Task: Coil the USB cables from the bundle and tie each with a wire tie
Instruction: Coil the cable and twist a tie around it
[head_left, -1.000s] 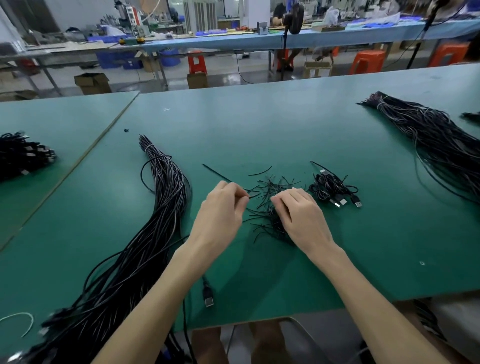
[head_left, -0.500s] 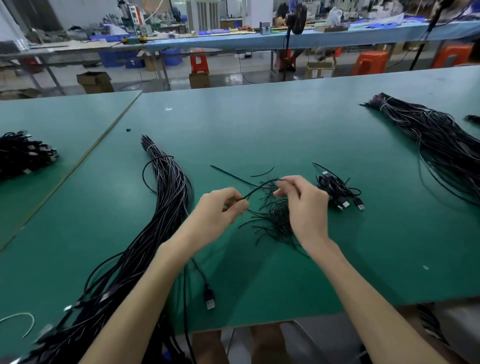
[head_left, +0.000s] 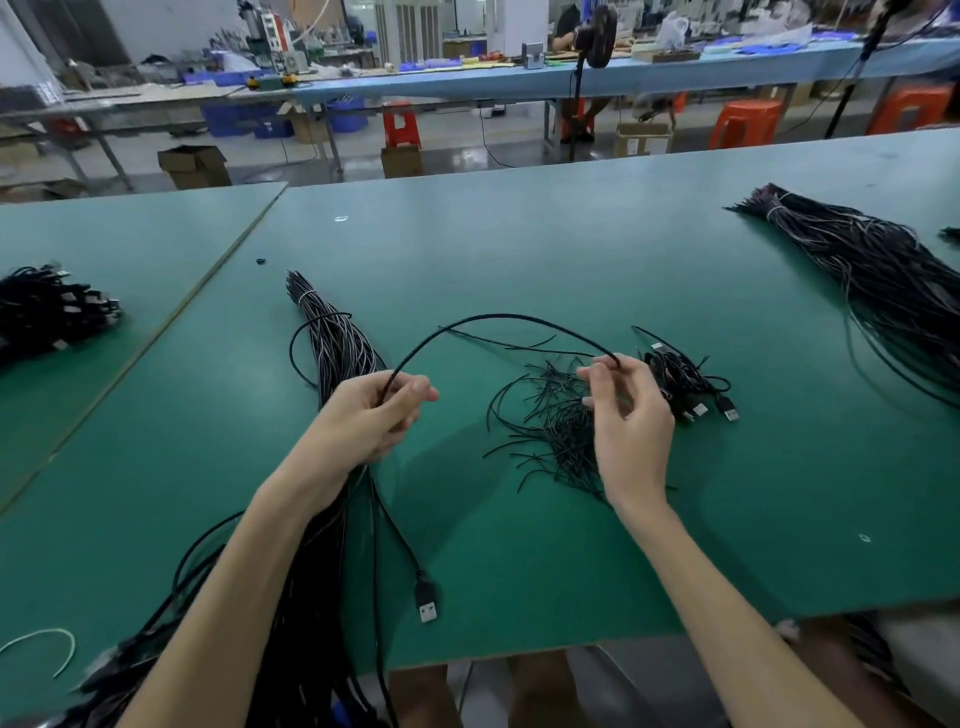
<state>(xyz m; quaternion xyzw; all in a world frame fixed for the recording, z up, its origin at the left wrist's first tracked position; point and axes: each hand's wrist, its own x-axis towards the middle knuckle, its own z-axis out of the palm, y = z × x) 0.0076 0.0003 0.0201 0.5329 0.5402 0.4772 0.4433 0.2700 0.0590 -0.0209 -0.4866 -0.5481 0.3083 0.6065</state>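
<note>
1. Your left hand (head_left: 374, 415) grips a black USB cable (head_left: 498, 317), fingers curled round it and thumb pressed on top, just above the long cable bundle (head_left: 337, 343) on the green tabletop (head_left: 571, 249).
2. Your right hand (head_left: 631, 415) pinches the same cable between thumb and forefinger, the other fingers loosely curled. The cable arches up and over between the two hands, clear of the tabletop.
3. Below your left hand the cable trails toward you and ends in a USB-A plug (head_left: 427, 603), which lies near the tabletop's front edge.
4. The bundle runs from a pale band (head_left: 304, 297) near its far end, under your left forearm and off the front edge.
5. A loose heap of short black wire ties (head_left: 561, 431) lies beneath and to the left of your right hand. Just to the right of that hand sits a small cluster of coiled cables (head_left: 685, 384) with plugs showing.
6. A second bundle (head_left: 883, 270) stretches along the far right, well apart from your hands. A pile of black cables (head_left: 47, 312) sits on the adjoining tabletop at left, and a pale wire loop (head_left: 57, 639) lies at the lower left.
7. Orange stools (head_left: 745, 122) and cardboard boxes (head_left: 195, 166) stand on the floor behind.
</note>
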